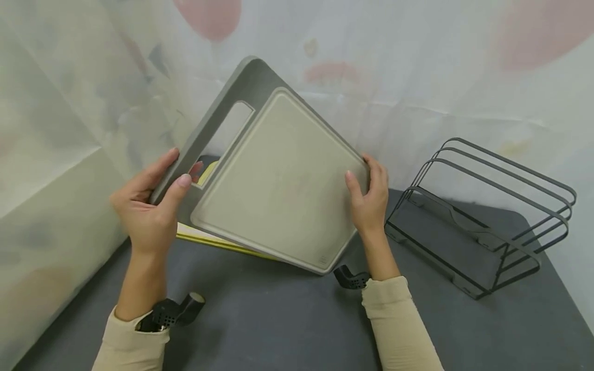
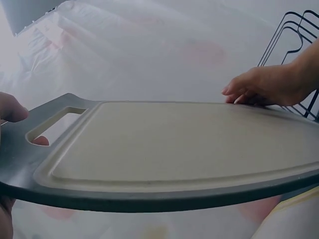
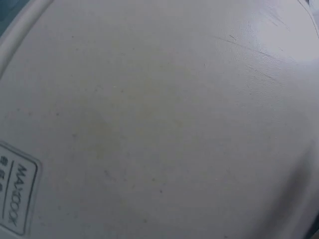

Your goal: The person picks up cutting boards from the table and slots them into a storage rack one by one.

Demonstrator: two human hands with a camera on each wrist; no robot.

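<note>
Board: grey plastic cutting board with a pale inset face and a slot handle (image 1: 278, 185), held tilted in the air above the dark grey table (image 1: 278, 319), clear of its surface.
Left hand: the left hand (image 1: 148, 208) grips the handle end, thumb on top beside the slot, fingertips showing through it.
Right hand: the right hand (image 1: 368, 198) holds the opposite edge, fingers curled over the rim and thumb on the face.
Step in hand: judged from the lift, the board is being carried between both hands, not yet set anywhere.
Next move: any placing calls for turning the board on edge and lining it up; the black wire rack with upright dividers (image 1: 482, 216) stands near, to the right.
Underneath: a yellow-edged flat board (image 1: 209, 238) lies on the table, partly hidden by the grey one.
Count: two boards, one rack, two hands, two wrist cameras.
Backdrop: a pale, crumpled sheet behind the table.
</note>
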